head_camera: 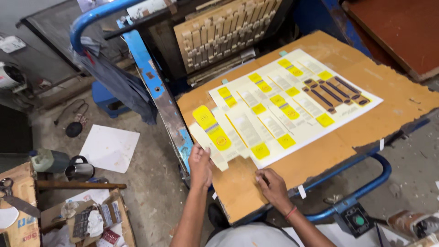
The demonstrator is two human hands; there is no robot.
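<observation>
Left hand (200,163) pinches a die-cut yellow carton blank (215,137) at its lower edge; right hand (270,184) presses, fingers together, on the printed sheet (292,103) (cardboard-topped table (393,87))

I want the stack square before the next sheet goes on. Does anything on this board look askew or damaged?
Yes. The die-cut carton blank under the left hand lies slanted across the printed sheet's near-left corner, overhanging it. The cardboard board has a torn, ragged edge at the near right. The right hand rests on bare board.
</observation>
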